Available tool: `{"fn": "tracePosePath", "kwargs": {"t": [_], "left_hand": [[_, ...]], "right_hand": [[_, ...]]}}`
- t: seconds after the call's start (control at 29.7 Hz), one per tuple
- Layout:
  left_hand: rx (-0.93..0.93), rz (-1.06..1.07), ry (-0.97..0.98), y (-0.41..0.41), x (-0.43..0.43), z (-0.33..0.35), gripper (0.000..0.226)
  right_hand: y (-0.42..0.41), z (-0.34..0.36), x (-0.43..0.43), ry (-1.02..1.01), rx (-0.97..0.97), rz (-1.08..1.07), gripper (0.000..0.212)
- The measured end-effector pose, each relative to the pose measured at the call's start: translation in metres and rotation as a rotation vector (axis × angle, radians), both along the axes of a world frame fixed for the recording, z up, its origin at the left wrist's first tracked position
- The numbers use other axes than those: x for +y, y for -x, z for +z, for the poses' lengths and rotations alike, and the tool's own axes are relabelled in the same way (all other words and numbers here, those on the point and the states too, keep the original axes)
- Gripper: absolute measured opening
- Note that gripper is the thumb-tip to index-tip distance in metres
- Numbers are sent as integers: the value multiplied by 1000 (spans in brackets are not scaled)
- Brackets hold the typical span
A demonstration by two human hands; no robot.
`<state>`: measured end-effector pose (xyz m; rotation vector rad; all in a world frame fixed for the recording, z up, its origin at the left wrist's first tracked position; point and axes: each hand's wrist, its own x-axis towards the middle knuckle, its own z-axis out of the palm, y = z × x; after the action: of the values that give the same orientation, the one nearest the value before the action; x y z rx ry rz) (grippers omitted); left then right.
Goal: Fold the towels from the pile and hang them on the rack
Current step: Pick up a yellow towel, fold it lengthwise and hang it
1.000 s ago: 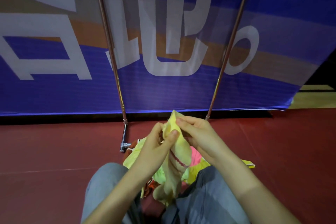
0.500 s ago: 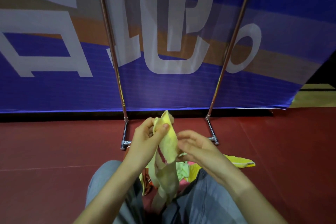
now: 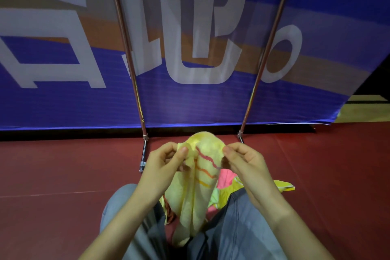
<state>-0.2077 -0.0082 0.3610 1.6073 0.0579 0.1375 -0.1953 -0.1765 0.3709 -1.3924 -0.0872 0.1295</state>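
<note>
A pale yellow towel [image 3: 201,177] with wavy red and orange stripes hangs between my hands above my lap. My left hand [image 3: 163,162] pinches its upper left edge and my right hand [image 3: 242,161] pinches its upper right edge, so the top is spread a little between them. Its lower part dangles between my knees. Beneath it lies the pile of towels [image 3: 229,188], pink, green and yellow, on the floor. The rack [image 3: 137,95] stands just beyond, its two slanted metal poles rising out of the top of the view; its bar is hidden.
A large blue banner [image 3: 63,101] with white letters stands right behind the rack. The red floor [image 3: 52,175] stretches left and right. My knees in grey trousers [image 3: 242,228] flank the pile.
My right hand has taken hold of the towel's upper edge again, and both hands have moved apart, spreading the bunched top open.
</note>
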Motion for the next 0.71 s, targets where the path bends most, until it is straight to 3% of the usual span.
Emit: {"fn": "tracePosePath", "kwargs": {"t": [0.07,0.17,0.2,0.34,0.47,0.71], "left_hand": [[-8,26,-91,1,2,-1,20],[-60,148,-458,1,8,-3,19],[-80,172,-496,0,7,-2,16],[-141,165,-311,3,-8,5,33],[-109,99,-114,5,-16,3,24],[-163,3,-127,8,-17,-2,26]], "right_hand": [[-2,-2,-2,-32,-2,-54,21],[-2,-4,0,-35,-18,-91,21],[-2,-4,3,-27,-17,-81,20],[1,-3,17,-9,-1,-39,20],[2,-4,26,-24,29,-20,24],[5,-3,34,34,17,-42,33]]}}
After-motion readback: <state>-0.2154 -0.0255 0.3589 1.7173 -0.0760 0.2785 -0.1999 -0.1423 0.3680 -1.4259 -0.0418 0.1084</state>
